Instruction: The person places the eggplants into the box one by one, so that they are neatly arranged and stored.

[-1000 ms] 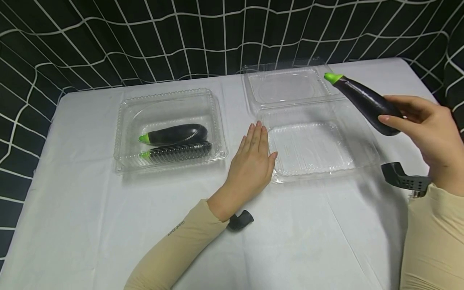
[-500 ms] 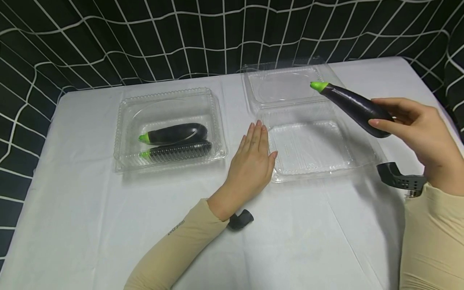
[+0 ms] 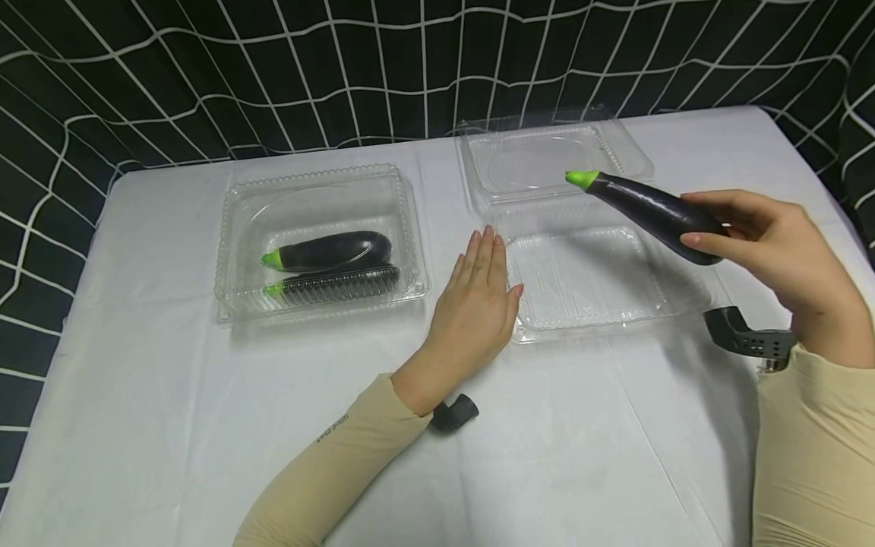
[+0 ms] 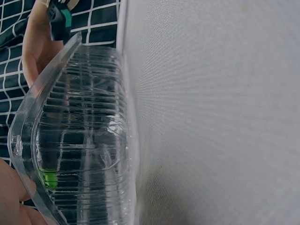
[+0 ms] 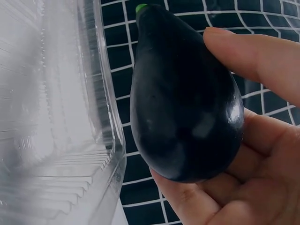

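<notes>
We are gripping a dark purple eggplant (image 3: 649, 215) in our right hand (image 3: 772, 258), thumb and fingers curled round its thick end, its green stem tip pointing up and left. It is hanging in the air over the right side of an open clear plastic clamshell container (image 3: 588, 277), touching nothing but the hand. The tray of that container is holding nothing, and its hinged lid (image 3: 547, 159) is lying flat on the far side. Our left hand (image 3: 478, 304) is lying palm down on the white tablecloth (image 3: 171, 418), fingers straight and together, its thumb side touching the container's left rim.

Well to the left, a closed clamshell container (image 3: 317, 243) is holding two eggplants (image 3: 328, 254) side by side, green tips to the left; the nearer one is showing through the ribbed front wall.

The right wrist view is giving us what the head view cannot: the eggplant's glossy rounded base resting in the palm, a fingertip (image 5: 243, 51) pressing its side, the container's ribbed wall just beside it. The left wrist view is showing the open container's rim edge-on against the cloth, with a green spot visible through the plastic.
</notes>
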Action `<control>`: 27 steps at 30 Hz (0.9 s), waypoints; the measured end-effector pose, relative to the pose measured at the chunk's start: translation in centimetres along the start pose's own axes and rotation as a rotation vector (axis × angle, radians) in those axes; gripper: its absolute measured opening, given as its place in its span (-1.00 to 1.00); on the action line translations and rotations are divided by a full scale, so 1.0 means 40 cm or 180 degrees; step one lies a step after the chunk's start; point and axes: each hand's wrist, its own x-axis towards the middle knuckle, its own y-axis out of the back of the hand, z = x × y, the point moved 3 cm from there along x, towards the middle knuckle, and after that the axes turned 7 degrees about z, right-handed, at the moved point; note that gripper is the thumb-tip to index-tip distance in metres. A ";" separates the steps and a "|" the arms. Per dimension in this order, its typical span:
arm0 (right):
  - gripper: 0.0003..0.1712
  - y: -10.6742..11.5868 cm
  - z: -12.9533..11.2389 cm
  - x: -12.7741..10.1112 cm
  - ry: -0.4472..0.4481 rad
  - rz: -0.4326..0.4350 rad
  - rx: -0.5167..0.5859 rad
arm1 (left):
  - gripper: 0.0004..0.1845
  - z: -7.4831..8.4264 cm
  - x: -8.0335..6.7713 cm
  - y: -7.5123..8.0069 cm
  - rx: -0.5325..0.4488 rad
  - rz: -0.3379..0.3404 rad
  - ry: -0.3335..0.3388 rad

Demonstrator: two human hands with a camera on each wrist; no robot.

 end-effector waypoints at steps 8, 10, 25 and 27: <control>-0.46 -0.015 0.006 0.002 -0.0042 -0.0168 -0.0084 | -0.38 0.000 0.000 -0.001 0.0026 -0.0057 0.0045; -0.47 -0.021 0.006 0.004 -0.0032 -0.0214 -0.0104 | -0.38 0.000 0.000 -0.001 0.0028 -0.0058 0.0043; -0.50 -0.052 0.001 0.008 0.0022 -0.0533 -0.0544 | -0.38 0.000 0.000 0.000 0.0037 -0.0039 0.0029; -0.50 -0.053 0.001 0.008 0.0013 -0.0583 -0.0628 | -0.38 0.001 0.001 0.000 0.0056 -0.0029 0.0020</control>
